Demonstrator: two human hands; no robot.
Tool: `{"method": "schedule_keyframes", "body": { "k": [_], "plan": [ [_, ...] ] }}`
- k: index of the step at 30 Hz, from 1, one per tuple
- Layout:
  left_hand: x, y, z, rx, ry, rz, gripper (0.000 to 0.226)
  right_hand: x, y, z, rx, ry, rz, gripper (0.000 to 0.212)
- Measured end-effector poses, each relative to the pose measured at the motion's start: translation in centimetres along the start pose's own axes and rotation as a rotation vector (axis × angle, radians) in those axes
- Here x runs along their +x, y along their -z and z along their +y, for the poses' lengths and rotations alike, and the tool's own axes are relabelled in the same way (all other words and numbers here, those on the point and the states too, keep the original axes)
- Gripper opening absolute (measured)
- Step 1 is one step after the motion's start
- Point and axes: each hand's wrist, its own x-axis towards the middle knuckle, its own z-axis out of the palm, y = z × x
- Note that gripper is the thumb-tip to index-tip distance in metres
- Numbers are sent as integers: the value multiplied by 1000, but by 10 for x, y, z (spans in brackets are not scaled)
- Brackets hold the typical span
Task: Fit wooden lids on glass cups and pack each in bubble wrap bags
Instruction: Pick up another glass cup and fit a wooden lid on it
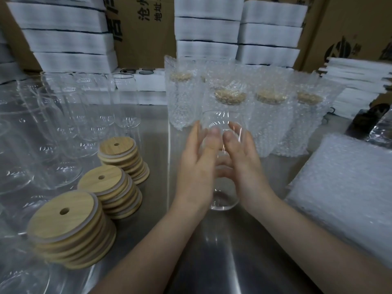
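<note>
- Across the middle of the scene a stainless steel counter (212,255) is spread, dull and reflective, with a seam running along it beside the hands
- Behind it the room is closed off by brown cardboard boxes (352,26) printed with dark characters, and stacks of white foam sheets (63,37) are piled against them
- At the left, rows of empty glass cups (63,126) are crowded together upright, and the near ones are blurred by the lens
- In front of those, three stacks of wooden lids (67,221) are set in a diagonal line, each top lid showing a small round hole and a pale ring at its edge
- At the back centre and right, packed cups in bubble wrap bags (265,128) are stood upright close together, their wooden tops seen through the wrap; the way past the hands is blocked by this row
- At the right edge a pile of flat bubble wrap bags (350,192) is laid
- One glass cup (222,202), without a lid, is held between the left hand (197,168) and the right hand (246,162); its rim is seen just above the fingertips and its base just below the wrists
- The grip is kept wide: both palms are pressed flat against the cup's opposite sides, fingers nearly straight
- Whether the base is touching the counter cannot be told
</note>
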Motion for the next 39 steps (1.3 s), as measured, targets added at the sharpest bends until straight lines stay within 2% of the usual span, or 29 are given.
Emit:
{"method": "schedule_keyframes", "body": {
  "k": [2, 3, 6, 8, 11, 13, 16, 21, 32, 39],
  "plan": [
    [-5, -3, -1, 137, -23, 15, 88, -2, -3, 2, -2, 35, 50, 77],
    [-6, -4, 1, 172, -26, 40, 90, -3, -5, 2, -3, 40, 61, 70],
    [-4, -2, 2, 177, -32, 98, 75, -6, -6, -2, -21, 37, 54, 46],
    [-2, -2, 1, 178, -22, 101, 64, -5, -5, -6, -54, 8, 56, 48],
    [-1, -3, 1, 41, 19, 78, 72, -3, -4, -11, -113, -43, 59, 57],
    [-2, -3, 2, -1, 11, 80, 70, -1, -2, -12, -111, -74, 60, 52],
    [-1, -2, 2, -8, -2, 78, 30, 2, 1, -13, -99, -123, 85, 51],
    [3, 3, 1, -100, 62, 52, 42, 5, 3, -11, -74, -162, 108, 51],
    [8, 8, -4, -183, 153, 85, 37, 4, 6, -8, 34, -202, 117, 38],
    [9, 8, -5, -215, 178, 117, 45, 2, 2, -8, 4, -72, 121, 47]
  ]
}}
